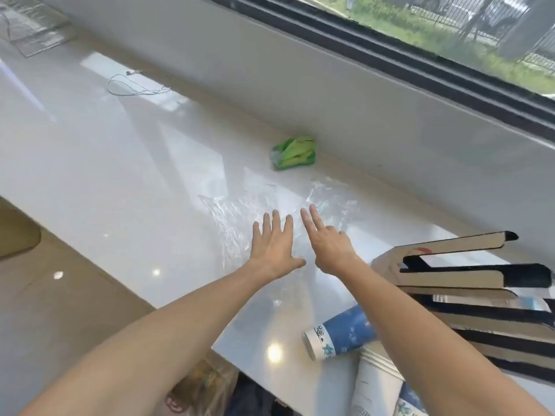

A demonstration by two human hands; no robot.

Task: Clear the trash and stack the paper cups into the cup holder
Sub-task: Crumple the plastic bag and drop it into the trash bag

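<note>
A clear crumpled plastic sheet [240, 205] lies flat on the white counter [120, 163]. My left hand [274, 246] rests palm down on its near part, fingers spread. My right hand [329, 243] hovers or rests beside it over the sheet's right part, fingers apart, holding nothing. A crumpled green wrapper [294, 153] sits farther back against the wall. Blue and white paper cups [339, 334] lie on their sides at the counter's near right, partly hidden under my right forearm, with a white cup stack [377, 382] below them.
A pile of flattened cardboard with black edges [468, 283] fills the right side. A thin white cable [132, 85] lies at the back left. The counter's front edge runs diagonally, with a bag [201, 388] on the floor below it. A window ledge [390, 94] borders the back.
</note>
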